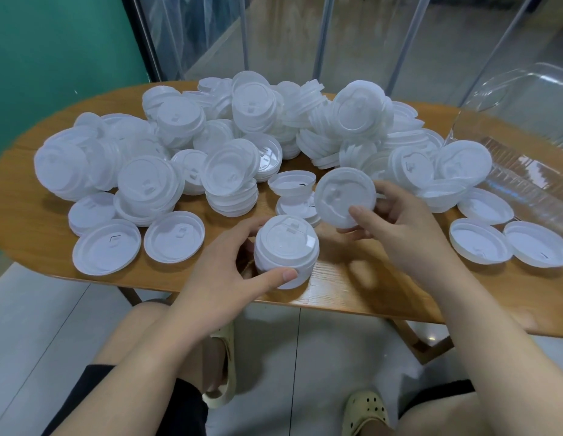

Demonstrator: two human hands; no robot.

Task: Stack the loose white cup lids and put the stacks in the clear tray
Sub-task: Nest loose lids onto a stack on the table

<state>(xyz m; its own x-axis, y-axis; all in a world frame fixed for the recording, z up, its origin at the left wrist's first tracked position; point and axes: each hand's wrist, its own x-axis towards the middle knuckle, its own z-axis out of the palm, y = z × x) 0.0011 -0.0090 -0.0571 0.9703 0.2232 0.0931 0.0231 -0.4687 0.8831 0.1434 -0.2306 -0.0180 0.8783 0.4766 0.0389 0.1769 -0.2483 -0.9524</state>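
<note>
A short stack of white lids (286, 250) stands near the table's front edge, and my left hand (225, 272) grips its side with thumb and fingers. Just right of and above it, my right hand (400, 225) holds a single white lid (344, 196) tilted towards me, thumb on its face. A big heap of loose white lids (242, 127) covers the back and left of the table. The clear tray (525, 146) sits at the far right, its walls and bottom see-through.
The oval wooden table (352, 287) has its front edge just below my hands. Single upturned lids (477, 241) lie at the right front, others (106, 248) at the left front. My knees and sandals show below the table. Glass panels stand behind.
</note>
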